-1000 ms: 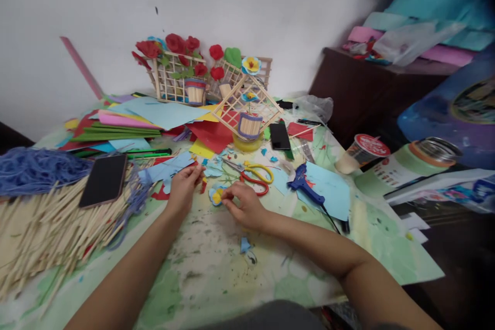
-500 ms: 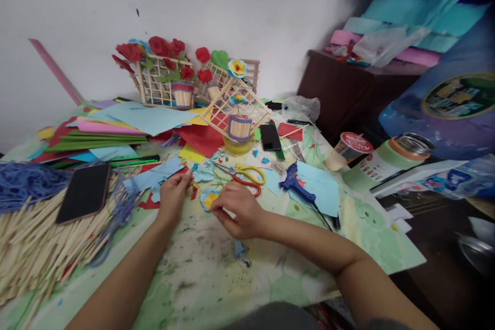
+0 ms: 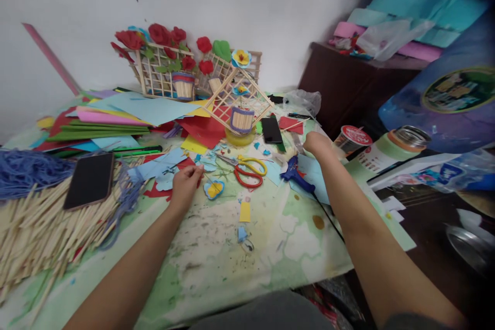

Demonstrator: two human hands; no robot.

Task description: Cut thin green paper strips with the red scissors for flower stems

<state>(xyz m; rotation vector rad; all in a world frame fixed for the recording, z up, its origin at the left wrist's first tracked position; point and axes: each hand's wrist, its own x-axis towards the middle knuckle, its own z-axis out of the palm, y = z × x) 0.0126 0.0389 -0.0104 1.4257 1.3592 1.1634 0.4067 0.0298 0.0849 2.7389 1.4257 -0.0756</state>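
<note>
My left hand (image 3: 185, 181) is closed in a pinch on a thin stick (image 3: 208, 180) whose other end reaches a small blue and yellow paper flower (image 3: 214, 189) lying on the table. My right hand (image 3: 317, 144) is stretched out to the right, above the light blue paper (image 3: 311, 171) and just beyond the blue glue gun (image 3: 294, 175), close to a red-lidded cup (image 3: 351, 140). I see only its back; the fingers are hidden. A small yellow paper strip (image 3: 245, 211) lies where that hand was. Scissors with yellow and red handles (image 3: 249, 171) lie behind the flower.
Wooden sticks (image 3: 38, 232), blue yarn (image 3: 27, 172) and a phone (image 3: 89, 180) fill the left. Coloured paper sheets (image 3: 116, 118) and stick lattices with paper flowers (image 3: 240, 98) stand behind. Another phone (image 3: 271, 130), a green bottle (image 3: 386, 153) and a big water jug (image 3: 444, 98) lie right.
My right hand has left the paper flower and swung right, past the glue gun toward the cup. A yellow strip now lies on the table. My left hand has stayed put.
</note>
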